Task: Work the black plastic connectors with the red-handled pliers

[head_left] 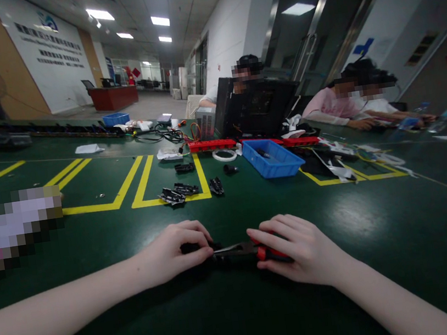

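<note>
My left hand (175,250) rests on the green table (243,309), fingers curled over a small black part (191,247) that is mostly hidden. My right hand (297,248) is closed round the red and black handles of a pair of pliers (241,251). The metal jaws point left and meet the black part at my left fingertips. Both forearms lie on the table near its front edge.
Several small black parts (179,192) lie ahead inside yellow floor-tape lines (143,184). A blue bin (272,158), red strips (212,144) and a black monitor (257,110) stand further back. Three people sit at the far right. A blurred patch covers the left edge.
</note>
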### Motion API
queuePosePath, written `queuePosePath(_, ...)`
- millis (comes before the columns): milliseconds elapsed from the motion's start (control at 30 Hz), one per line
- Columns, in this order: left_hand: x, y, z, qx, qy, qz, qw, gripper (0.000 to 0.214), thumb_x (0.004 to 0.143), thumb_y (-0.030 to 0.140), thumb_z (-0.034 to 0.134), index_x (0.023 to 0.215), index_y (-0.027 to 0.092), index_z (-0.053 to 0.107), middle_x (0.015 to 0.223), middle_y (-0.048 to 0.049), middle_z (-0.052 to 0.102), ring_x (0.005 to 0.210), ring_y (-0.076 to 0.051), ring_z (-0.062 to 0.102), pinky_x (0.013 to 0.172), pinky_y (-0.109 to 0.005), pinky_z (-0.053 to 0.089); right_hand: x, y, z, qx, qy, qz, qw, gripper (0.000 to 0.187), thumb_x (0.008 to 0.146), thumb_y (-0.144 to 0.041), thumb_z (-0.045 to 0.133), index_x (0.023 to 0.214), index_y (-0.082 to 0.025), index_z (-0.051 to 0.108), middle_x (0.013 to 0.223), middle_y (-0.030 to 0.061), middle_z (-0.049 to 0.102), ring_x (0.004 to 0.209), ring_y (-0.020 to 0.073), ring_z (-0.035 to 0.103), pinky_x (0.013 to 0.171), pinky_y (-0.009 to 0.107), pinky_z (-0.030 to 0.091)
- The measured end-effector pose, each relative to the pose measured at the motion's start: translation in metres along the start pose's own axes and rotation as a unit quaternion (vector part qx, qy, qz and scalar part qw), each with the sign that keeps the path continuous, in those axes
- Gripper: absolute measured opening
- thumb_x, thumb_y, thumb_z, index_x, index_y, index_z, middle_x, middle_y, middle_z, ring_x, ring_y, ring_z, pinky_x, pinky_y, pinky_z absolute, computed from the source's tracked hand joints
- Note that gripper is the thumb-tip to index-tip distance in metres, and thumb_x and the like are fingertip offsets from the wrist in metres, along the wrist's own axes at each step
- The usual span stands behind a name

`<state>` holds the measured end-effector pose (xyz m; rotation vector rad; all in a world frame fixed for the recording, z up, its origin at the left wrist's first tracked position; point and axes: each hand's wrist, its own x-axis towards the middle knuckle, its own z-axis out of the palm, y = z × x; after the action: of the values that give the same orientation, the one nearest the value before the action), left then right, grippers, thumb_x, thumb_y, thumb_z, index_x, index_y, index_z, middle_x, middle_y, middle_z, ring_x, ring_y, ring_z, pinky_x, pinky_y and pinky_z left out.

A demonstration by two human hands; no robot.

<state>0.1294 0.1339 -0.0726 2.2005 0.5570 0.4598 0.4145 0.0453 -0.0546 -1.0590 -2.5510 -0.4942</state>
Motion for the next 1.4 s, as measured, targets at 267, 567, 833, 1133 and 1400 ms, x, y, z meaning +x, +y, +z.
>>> queuePosePath(267,-0.001,0.001,-0.001,0.032,-0.005,0.012,0.999,0.019,0.096,0.031,0.056,0.092,0.020,0.071,0.111,-0.0049,0.062,0.100,-0.020,0.060,0.089,-0.033,0.050,-0.001,0.001,0.003,-0.003,-0.019,0.004,1.000,0.039,0.093,-0.039,0.057,0.121,-0.013,0.063,0.099,0.0121,0.068,0.083,0.0196,0.062,0.068,0.032,0.051)
queuePosePath(567,-0.004,0.006,0.001,0.109,-0.005,0.053,0.993,0.014,0.083,0.026,0.072,0.095,0.020,0.067,0.111,-0.0047,0.064,0.103,-0.022,0.058,0.089,-0.035,0.049,-0.001,0.005,0.001,-0.021,0.002,0.007,1.000,0.040,0.091,-0.040,0.060,0.123,-0.016,0.062,0.104,0.0115,0.069,0.089,0.0199,0.063,0.072,0.033,0.049)
queuePosePath(833,-0.003,-0.003,0.001,0.100,-0.016,0.062,0.993,0.016,0.088,0.021,0.066,0.104,0.024,0.069,0.117,-0.0044,0.061,0.107,-0.022,0.058,0.091,-0.036,0.050,0.001,0.003,-0.002,-0.008,0.011,0.011,1.000,0.039,0.089,-0.039,0.062,0.121,-0.017,0.064,0.105,0.0112,0.069,0.092,0.0205,0.063,0.074,0.034,0.051)
queuePosePath(1133,-0.003,-0.001,-0.002,0.030,-0.013,0.039,0.999,0.014,0.088,0.019,0.067,0.101,0.021,0.071,0.120,-0.0062,0.059,0.109,-0.022,0.059,0.094,-0.038,0.051,0.000,0.001,0.000,0.002,0.015,0.013,1.000,0.040,0.089,-0.040,0.062,0.122,-0.017,0.064,0.102,0.0111,0.069,0.087,0.0190,0.063,0.070,0.032,0.051)
queuePosePath(1400,-0.002,-0.003,0.000,0.016,0.011,0.055,0.998,0.013,0.089,0.022,0.066,0.100,0.020,0.072,0.117,-0.0076,0.061,0.106,-0.021,0.060,0.094,-0.038,0.051,0.000,-0.003,0.001,0.010,0.004,0.019,1.000,0.039,0.089,-0.039,0.063,0.121,-0.016,0.064,0.100,0.0114,0.068,0.085,0.0190,0.063,0.069,0.032,0.052)
